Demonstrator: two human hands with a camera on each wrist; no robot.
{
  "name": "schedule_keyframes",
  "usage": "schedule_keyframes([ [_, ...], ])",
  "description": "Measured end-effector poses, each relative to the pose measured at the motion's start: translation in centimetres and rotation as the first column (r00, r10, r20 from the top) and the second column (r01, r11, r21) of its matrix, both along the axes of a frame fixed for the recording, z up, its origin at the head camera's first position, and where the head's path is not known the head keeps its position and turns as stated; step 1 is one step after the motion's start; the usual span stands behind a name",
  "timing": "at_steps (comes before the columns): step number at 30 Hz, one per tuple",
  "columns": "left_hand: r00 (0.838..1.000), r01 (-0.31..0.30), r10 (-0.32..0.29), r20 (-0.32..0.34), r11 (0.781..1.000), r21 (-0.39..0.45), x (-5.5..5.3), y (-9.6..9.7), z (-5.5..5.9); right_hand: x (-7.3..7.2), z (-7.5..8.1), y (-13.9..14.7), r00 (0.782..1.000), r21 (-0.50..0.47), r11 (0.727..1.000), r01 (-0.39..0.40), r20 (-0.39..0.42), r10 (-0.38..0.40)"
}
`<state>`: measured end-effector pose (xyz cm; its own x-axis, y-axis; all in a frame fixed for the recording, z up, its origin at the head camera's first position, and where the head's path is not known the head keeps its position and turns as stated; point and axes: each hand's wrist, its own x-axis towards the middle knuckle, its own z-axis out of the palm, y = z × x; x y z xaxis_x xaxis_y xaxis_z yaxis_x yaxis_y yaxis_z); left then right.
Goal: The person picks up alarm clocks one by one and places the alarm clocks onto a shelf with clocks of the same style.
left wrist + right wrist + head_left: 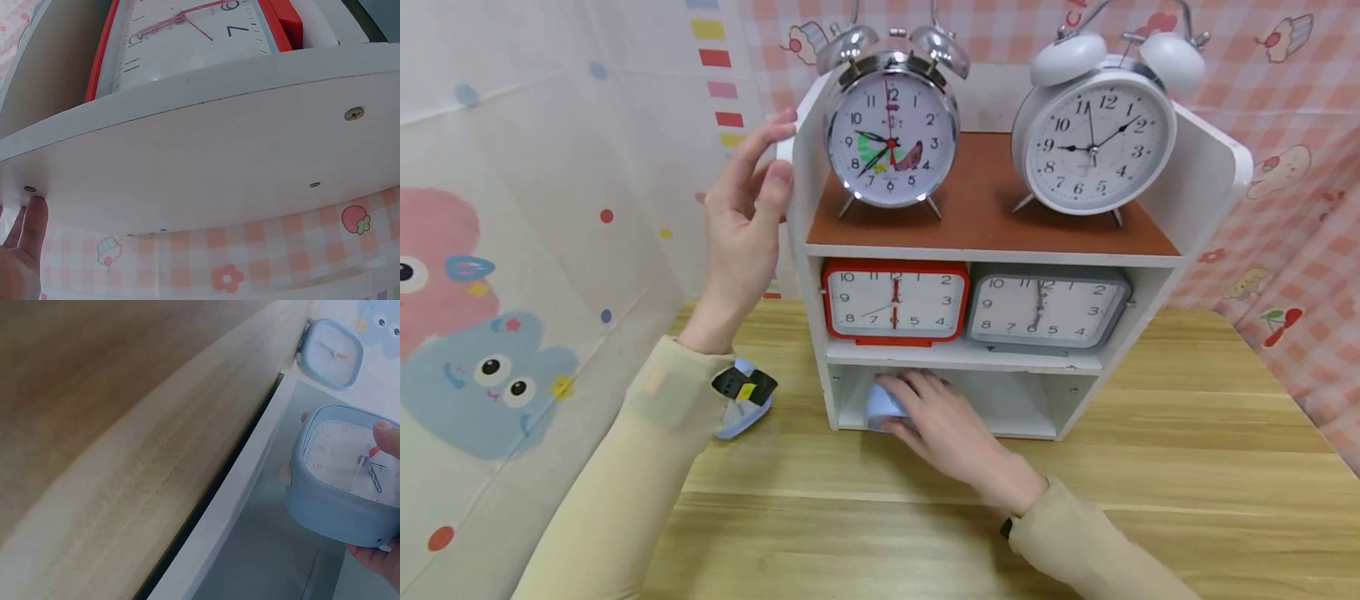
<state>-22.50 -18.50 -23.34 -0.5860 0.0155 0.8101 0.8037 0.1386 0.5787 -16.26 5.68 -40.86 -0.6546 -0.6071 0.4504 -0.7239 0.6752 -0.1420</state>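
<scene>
My right hand [947, 421] grips a small light-blue clock [337, 478] inside the bottom compartment of the white shelf [958, 354], toward its left side. The thumb lies over the clock's face and fingers reach behind it in the right wrist view. My left hand [748, 212] holds the upper left side panel of the shelf, fingers at its edge; in the left wrist view only part of this hand [25, 256] shows against the panel. Another light-blue clock [745, 412] lies on the table left of the shelf, partly hidden by the left wrist.
A silver twin-bell alarm clock [891, 137] and a white one [1097, 142] stand on the brown top shelf. A red clock [895, 302] and a grey clock [1048, 308] fill the middle compartment. Patterned cloth [1292, 208] hangs behind the wooden table [1210, 433].
</scene>
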Motion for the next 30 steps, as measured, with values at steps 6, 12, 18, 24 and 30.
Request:
schedule_keyframes([
  [6,1.000,0.016,-0.016,0.001,1.000,0.020,0.0,0.0,0.0,-0.8,-0.1,-0.5,1.000,0.004,1.000,0.006,-0.008,-0.006],
  [12,1.000,0.021,-0.021,0.001,0.999,0.026,0.0,0.0,0.1,-1.5,-0.4,-1.1,1.000,0.023,1.000,0.009,0.006,-0.009],
  [18,1.000,0.010,-0.010,0.000,1.000,0.015,0.0,0.0,0.1,-1.8,-0.3,-1.6,1.000,0.042,0.999,0.003,0.029,-0.005],
  [24,1.000,-0.011,0.011,-0.003,1.000,-0.012,0.0,0.1,0.1,-2.1,-0.3,-1.9,0.997,0.054,0.999,-0.001,0.074,-0.003],
  [30,1.000,-0.014,0.014,-0.007,1.000,-0.011,0.0,0.0,0.1,-2.4,-0.5,-2.2,0.998,0.062,0.998,0.015,0.063,-0.019],
])
